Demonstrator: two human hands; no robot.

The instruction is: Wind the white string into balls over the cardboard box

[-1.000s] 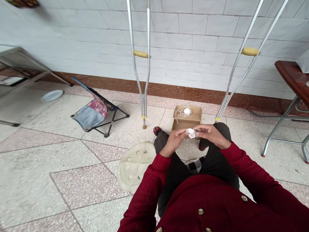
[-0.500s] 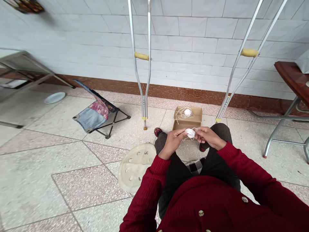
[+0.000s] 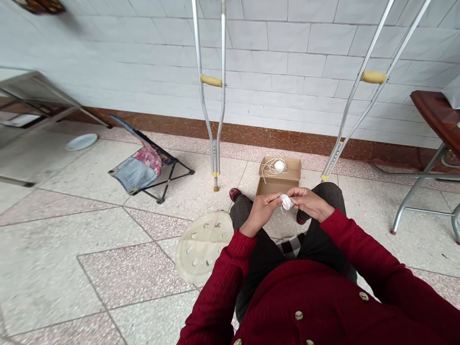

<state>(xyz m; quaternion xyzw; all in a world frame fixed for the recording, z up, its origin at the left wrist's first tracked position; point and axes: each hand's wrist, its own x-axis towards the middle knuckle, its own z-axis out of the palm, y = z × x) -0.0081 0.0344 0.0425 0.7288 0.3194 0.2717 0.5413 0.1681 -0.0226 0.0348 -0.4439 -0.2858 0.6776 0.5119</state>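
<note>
Twine ball point(image 3: 279, 166) in a cardboard box point(image 3: 275, 187), between two crutches point(image 3: 214, 158)

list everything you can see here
crutches: 2, silver, yellow grips, by the wall
wall: 1, white tile, ahead
cardboard box: 1, brown, open, ahead
string ball: 1, white, in the box
folding seat: 1, blue and pink, left
plate: 1, pale, far left
perforated disc: 1, cream, by left knee
table: 1, red-brown top, far right
small string wad: 1, white, between the hands
left hand: 1, on the wad
right hand: 1, on the wad
sleeves: 2, red, on the arms
</note>
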